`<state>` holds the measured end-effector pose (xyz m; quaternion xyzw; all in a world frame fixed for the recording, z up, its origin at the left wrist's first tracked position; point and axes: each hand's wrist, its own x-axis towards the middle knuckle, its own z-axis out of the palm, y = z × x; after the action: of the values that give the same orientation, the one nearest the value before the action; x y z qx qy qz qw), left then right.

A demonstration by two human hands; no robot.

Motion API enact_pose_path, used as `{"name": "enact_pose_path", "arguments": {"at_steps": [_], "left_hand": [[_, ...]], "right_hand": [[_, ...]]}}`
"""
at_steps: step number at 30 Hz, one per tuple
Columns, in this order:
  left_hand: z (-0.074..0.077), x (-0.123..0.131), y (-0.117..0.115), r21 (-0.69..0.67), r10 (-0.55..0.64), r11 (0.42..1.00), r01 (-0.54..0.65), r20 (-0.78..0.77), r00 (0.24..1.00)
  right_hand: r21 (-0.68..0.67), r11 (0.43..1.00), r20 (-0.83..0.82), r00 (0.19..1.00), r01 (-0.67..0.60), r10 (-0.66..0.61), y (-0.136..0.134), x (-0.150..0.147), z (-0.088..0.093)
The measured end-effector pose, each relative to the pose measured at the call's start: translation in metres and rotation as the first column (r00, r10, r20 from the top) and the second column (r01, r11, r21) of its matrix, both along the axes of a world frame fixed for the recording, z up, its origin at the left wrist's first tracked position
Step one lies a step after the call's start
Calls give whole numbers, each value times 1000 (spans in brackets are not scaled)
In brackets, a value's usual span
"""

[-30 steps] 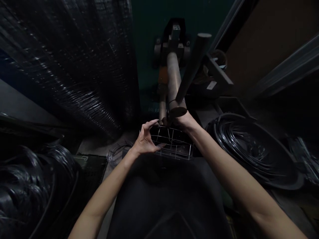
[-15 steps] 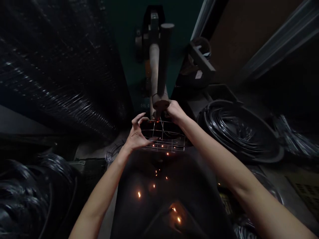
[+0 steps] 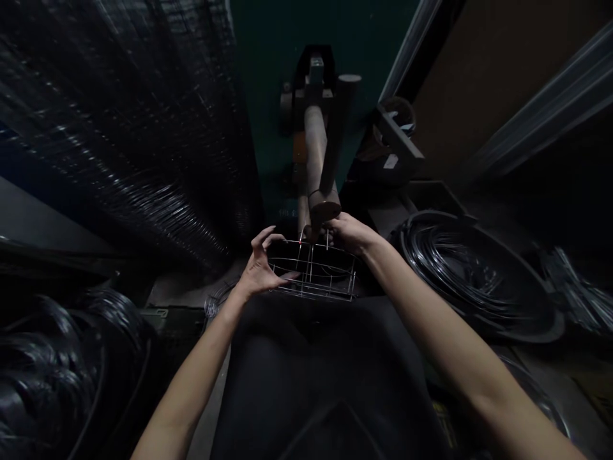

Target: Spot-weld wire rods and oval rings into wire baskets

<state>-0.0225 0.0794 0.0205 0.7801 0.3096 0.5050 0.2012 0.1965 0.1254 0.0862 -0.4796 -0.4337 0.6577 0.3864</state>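
A wire basket (image 3: 313,291) of thin metal rods is held beneath the electrode of a spot welder (image 3: 325,206). My left hand (image 3: 261,268) grips its left side, thumb low along the front and fingers curled over the far rim. Close beside the electrode tip, my right hand (image 3: 353,234) is closed at the basket's far right rim. The right fingertips are partly hidden behind the welder and a short upright wire. A small red glow shows on the rim left of the tip.
Bundled wire mesh (image 3: 158,204) stands on the left. Coiled wire rings (image 3: 52,377) lie at lower left. A round tub (image 3: 541,319) of wire rings sits on the right, with loose metal rods (image 3: 584,294) beyond it. A dark apron (image 3: 330,383) covers my lap.
The sparks that were falling over the apron are gone. The basket's rim has shifted slightly under the electrode, and my right hand has moved a little right. The view has tilted slightly.
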Motion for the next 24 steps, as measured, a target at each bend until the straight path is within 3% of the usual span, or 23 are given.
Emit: {"name": "enact_pose_path", "arguments": {"at_steps": [8, 24], "left_hand": [[-3, -5, 4, 9, -16, 1000, 15, 29, 999], [0, -12, 14, 6, -51, 999, 51, 38, 998]], "right_hand": [[176, 984, -38, 999, 0, 7, 6, -9, -13], [154, 986, -55, 997, 69, -61, 17, -18, -23]]}}
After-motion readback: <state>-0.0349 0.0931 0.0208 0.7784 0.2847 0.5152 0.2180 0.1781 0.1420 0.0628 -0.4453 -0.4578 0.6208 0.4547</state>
